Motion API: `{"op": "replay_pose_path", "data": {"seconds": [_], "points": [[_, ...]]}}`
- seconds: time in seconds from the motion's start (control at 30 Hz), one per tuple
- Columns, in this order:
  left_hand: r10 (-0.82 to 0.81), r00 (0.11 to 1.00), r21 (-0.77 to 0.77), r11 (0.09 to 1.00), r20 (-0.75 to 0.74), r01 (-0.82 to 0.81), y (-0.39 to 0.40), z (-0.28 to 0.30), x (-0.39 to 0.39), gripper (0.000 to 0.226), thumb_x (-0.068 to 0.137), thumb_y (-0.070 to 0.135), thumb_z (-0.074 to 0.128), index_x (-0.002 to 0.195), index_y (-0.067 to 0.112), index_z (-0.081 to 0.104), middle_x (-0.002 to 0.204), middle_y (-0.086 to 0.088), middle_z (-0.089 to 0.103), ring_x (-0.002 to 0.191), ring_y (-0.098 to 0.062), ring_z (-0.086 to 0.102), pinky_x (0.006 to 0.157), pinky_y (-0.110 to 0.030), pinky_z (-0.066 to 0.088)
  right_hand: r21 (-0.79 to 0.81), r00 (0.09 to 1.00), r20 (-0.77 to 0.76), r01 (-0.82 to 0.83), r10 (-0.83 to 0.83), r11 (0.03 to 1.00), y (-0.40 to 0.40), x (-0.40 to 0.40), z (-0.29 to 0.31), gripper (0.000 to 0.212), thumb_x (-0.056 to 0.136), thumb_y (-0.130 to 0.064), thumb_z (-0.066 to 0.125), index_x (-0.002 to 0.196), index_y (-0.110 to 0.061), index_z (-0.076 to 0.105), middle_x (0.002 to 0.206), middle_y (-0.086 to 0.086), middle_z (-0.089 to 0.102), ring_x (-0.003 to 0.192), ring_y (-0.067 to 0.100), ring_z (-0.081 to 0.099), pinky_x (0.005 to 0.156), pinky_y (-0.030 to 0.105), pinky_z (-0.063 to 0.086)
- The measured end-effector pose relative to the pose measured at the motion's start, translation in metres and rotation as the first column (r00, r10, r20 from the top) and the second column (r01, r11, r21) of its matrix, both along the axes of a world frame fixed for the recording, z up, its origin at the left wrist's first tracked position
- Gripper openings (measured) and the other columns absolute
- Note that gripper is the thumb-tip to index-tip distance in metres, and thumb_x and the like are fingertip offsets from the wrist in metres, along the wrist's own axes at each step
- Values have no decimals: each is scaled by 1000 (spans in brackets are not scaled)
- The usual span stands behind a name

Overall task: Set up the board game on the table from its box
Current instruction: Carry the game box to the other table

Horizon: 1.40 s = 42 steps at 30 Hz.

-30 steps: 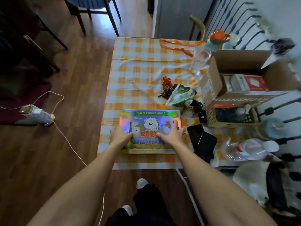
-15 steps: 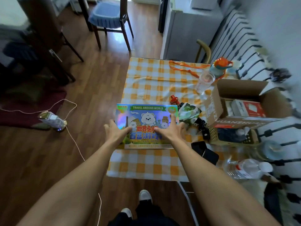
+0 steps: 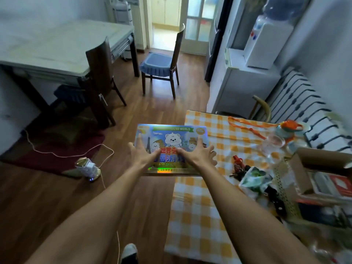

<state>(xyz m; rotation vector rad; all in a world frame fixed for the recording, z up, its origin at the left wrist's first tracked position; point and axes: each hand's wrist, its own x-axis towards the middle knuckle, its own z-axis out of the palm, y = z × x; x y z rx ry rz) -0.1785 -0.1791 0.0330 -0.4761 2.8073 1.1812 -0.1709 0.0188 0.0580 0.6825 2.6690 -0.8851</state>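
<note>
The board game box (image 3: pixel 171 134) is a flat, shiny box with a white bear and "WORLD" on its lid. I hold it up in the air over the left edge of the orange-checked table (image 3: pixel 200 216). My left hand (image 3: pixel 144 155) grips its left side and my right hand (image 3: pixel 196 155) its right side. On both hands the fingers are spread, the thumbs lie on the lid, and the outer fingers reach over the side edges. The box's underside is hidden.
On the table's right side lie red keys (image 3: pixel 238 162), a green-white packet (image 3: pixel 255 178), a glass (image 3: pixel 272 143), an orange-lidded cup (image 3: pixel 289 126) and an open cardboard box (image 3: pixel 304 168). A small device with a cable (image 3: pixel 87 166) sits on the floor to the left, and a chair (image 3: pixel 162 67) stands ahead.
Both hands have lifted the box off the table and carried it up and to the left. My head has risen, so more of the room shows.
</note>
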Motion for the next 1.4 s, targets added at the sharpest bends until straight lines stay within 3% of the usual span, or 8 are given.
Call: {"op": "replay_pose_path", "data": {"seconds": [0.1, 0.4, 0.6, 0.73, 1.4], "points": [[-58, 998, -38, 998, -31, 57, -43, 18, -42, 90, 74, 59, 73, 146, 30, 28, 120, -11, 35, 110, -37, 54, 97, -42, 46, 6, 999, -31, 16, -16, 1000, -45, -36, 15, 110, 61, -87, 58, 148, -38, 13, 146, 19, 22, 136, 42, 26, 102, 58, 31], [-90, 995, -123, 989, -51, 84, -144, 51, -149, 94, 74, 61, 72, 150, 29, 25, 125, -13, 35, 115, -37, 51, 97, -42, 45, 17, 997, -66, 33, -32, 999, -147, -136, 42, 107, 62, -86, 57, 147, -38, 14, 143, 19, 25, 132, 41, 31, 101, 55, 34], [-74, 997, -161, 985, -29, 68, -190, 58, -237, 98, 72, 67, 69, 151, 31, 24, 125, -11, 35, 110, -37, 55, 93, -41, 48, -47, 990, -139, -28, 21, 999, -186, -219, 59, 98, 76, -72, 62, 152, -31, 17, 145, 20, 25, 135, 38, 31, 108, 44, 32], [-53, 998, -175, 983, -33, 47, -213, 61, -324, 96, 71, 68, 69, 149, 31, 26, 126, -13, 36, 113, -39, 53, 95, -43, 49, 3, 989, -143, -34, 34, 999, -207, -315, 50, 104, 64, -85, 56, 149, -36, 19, 139, 18, 31, 130, 40, 35, 106, 51, 33], [39, 999, -173, 984, 17, -36, -244, 77, -781, 95, 71, 73, 64, 149, 34, 25, 135, -16, 33, 120, -44, 49, 98, -46, 46, 72, 984, -148, -85, 95, 994, -244, -793, 62, 93, 65, -83, 53, 144, -40, 26, 136, 13, 33, 126, 39, 39, 101, 49, 33]]}}
